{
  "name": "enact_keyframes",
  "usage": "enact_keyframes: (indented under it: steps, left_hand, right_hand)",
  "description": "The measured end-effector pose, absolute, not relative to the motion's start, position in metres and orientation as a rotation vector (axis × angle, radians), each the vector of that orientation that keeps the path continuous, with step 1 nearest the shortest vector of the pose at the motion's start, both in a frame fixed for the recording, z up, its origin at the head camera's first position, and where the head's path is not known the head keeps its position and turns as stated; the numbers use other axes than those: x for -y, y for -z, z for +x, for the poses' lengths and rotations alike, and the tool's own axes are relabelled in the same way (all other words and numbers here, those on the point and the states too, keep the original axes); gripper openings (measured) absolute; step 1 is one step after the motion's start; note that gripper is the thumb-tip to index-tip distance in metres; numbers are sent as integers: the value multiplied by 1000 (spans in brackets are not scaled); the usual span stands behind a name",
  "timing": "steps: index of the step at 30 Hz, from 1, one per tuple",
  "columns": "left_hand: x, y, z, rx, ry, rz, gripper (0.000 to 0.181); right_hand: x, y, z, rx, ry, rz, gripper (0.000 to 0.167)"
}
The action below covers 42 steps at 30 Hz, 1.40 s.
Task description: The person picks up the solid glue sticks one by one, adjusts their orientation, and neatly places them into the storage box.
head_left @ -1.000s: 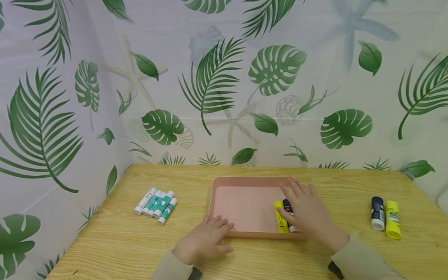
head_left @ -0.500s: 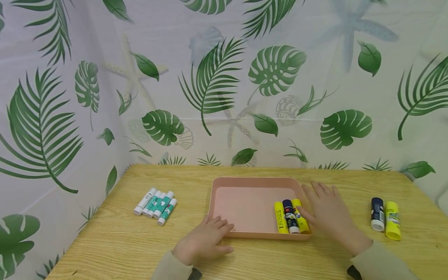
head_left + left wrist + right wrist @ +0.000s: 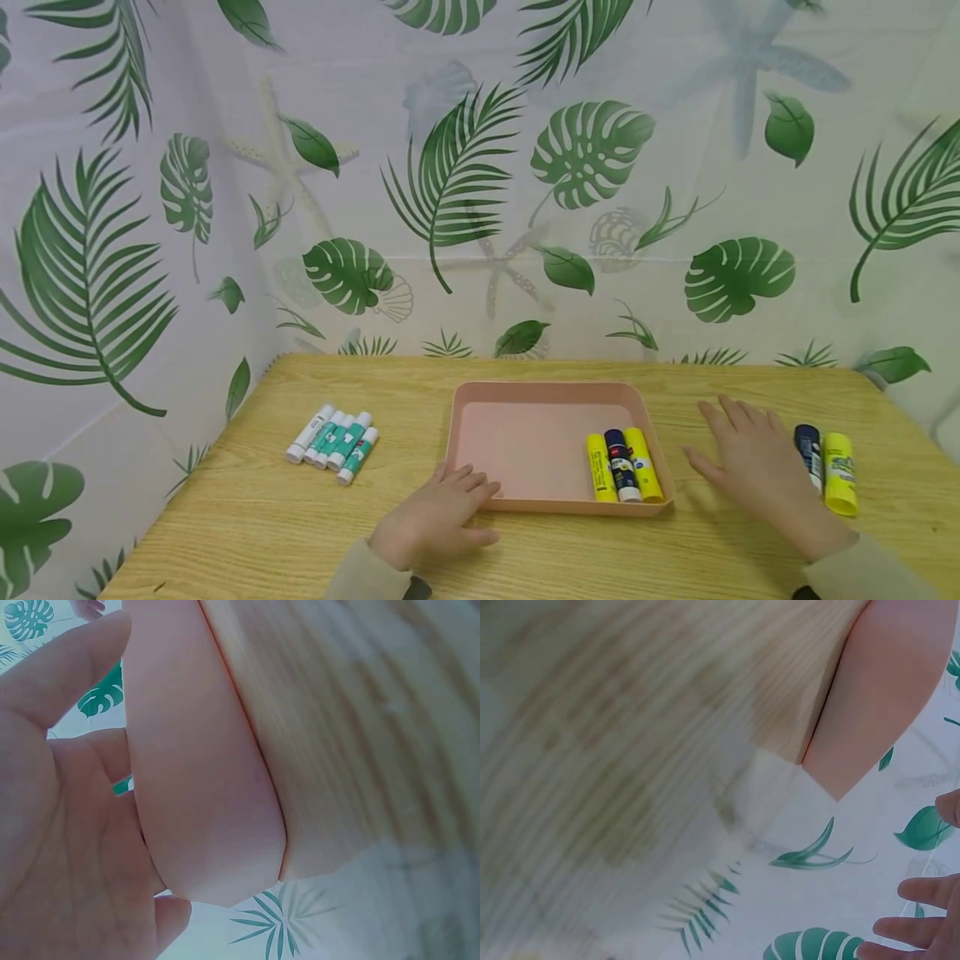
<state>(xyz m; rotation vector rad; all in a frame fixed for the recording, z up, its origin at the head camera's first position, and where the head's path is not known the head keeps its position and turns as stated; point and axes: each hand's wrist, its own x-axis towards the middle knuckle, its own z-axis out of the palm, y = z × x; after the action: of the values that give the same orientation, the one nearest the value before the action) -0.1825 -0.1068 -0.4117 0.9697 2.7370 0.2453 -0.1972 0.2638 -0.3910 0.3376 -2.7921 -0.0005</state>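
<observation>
A pink tray (image 3: 525,446) lies on the wooden table; its side wall (image 3: 202,765) fills the middle of the left wrist view. My left hand (image 3: 442,515) rests at the tray's near left corner, fingers loosely extended over the rim. Inside, at the right end, a yellow glue stick (image 3: 601,468), a navy glue stick (image 3: 622,467) and another yellow glue stick (image 3: 643,467) lie side by side. My right hand (image 3: 765,475), fingers spread and holding nothing, is over the table right of the tray. It partly hides a navy glue stick (image 3: 807,446), which lies beside a large yellow glue stick (image 3: 840,475).
Several white and green glue sticks (image 3: 341,440) lie together on the table (image 3: 247,533) to the left of the tray. A leaf-patterned cloth (image 3: 480,183) hangs behind the table and along its left side.
My right hand has moved right, from over the tray's right end toward the two glue sticks on the right, uncovering the ones in the tray. My left hand has stayed at the tray corner.
</observation>
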Motion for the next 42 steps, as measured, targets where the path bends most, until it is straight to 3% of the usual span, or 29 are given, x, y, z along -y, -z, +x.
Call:
enact_keyframes:
  steps: [17,42]
  left_hand:
    - [107,410,-181,-2742,-247,959,59]
    - [105,407,-180,-2727,-249,935,59]
  right_hand:
    - [-291,396,-199,2677,-28,346,60]
    - [-318,383,-220,2965,-290,86,66]
